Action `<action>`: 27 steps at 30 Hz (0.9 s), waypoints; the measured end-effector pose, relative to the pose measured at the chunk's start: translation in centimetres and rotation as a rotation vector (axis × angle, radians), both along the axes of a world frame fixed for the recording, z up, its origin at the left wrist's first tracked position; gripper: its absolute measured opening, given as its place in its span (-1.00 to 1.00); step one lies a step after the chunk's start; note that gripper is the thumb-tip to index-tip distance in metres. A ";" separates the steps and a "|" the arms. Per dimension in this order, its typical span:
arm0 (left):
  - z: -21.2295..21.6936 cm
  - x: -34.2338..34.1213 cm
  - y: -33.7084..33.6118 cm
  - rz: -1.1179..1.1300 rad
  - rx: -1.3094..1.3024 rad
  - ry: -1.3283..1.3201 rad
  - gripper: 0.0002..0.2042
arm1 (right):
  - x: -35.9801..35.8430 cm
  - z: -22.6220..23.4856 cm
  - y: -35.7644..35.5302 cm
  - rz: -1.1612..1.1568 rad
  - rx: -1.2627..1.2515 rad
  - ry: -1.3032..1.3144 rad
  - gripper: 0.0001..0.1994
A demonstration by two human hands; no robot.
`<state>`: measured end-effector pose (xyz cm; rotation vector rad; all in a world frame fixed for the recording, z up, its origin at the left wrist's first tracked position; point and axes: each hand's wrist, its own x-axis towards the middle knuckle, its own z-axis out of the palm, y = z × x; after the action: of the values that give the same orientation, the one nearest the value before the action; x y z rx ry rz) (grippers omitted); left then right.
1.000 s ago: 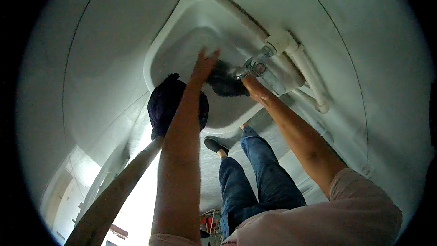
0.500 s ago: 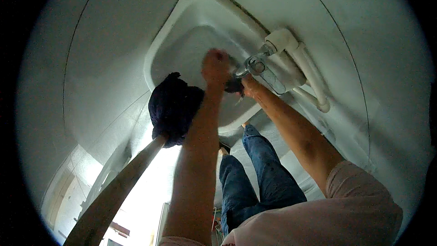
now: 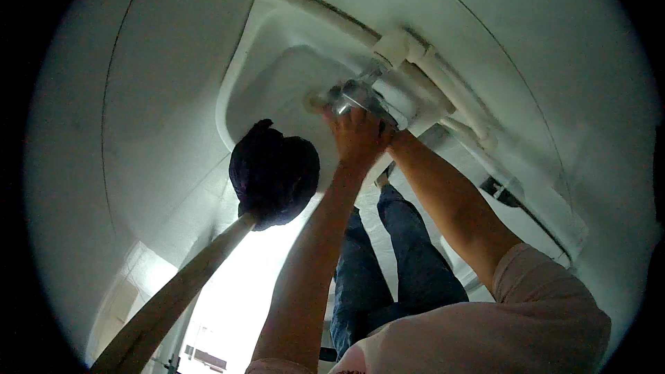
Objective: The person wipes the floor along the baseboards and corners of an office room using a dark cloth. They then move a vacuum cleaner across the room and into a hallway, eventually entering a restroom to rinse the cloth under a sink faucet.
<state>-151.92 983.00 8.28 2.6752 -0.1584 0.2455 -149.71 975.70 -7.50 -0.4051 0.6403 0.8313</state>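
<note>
My left hand is over the white sink, right below the chrome faucet. Its back faces up and its fingers bend down; what they close on is hidden. Close against it is my right hand, mostly covered by the left hand and the faucet, so its fingers do not show. A small dark patch, perhaps wet cloth, shows between the two hands. Left of my left forearm, a mop's dark cloth head rests over the near left rim of the sink, its wooden handle slanting down to the lower left.
Thick white pipes run along the wall to the right of the faucet. Pale walls enclose the sink on the left and at the back. My legs in blue jeans stand below the near rim. Bright light comes from the lower left.
My left hand has moved toward the near side of the faucet, against the right hand. The dark thing at my right hand is now mostly covered. The view has shifted slightly.
</note>
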 end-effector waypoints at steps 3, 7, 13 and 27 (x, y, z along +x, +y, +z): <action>-4.9 4.1 3.3 0.074 -0.195 0.213 -0.61 | -2.3 -6.2 -0.1 0.188 -0.267 -0.260 -0.53; -6.3 6.9 12.4 0.467 -1.034 0.916 -0.58 | -0.3 11.0 2.9 0.256 -0.594 -0.169 -0.55; -4.8 1.0 9.0 0.232 -0.707 0.436 -0.74 | 1.0 11.1 0.3 -0.113 -0.020 -0.201 -0.64; -11.5 5.7 12.2 0.183 -1.003 0.586 -0.62 | -0.7 6.8 3.3 0.280 -0.739 -0.312 -0.68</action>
<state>-146.19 995.19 -3.22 1.6571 0.3171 -0.3342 -150.43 978.98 -0.70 -1.2927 0.5882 0.7507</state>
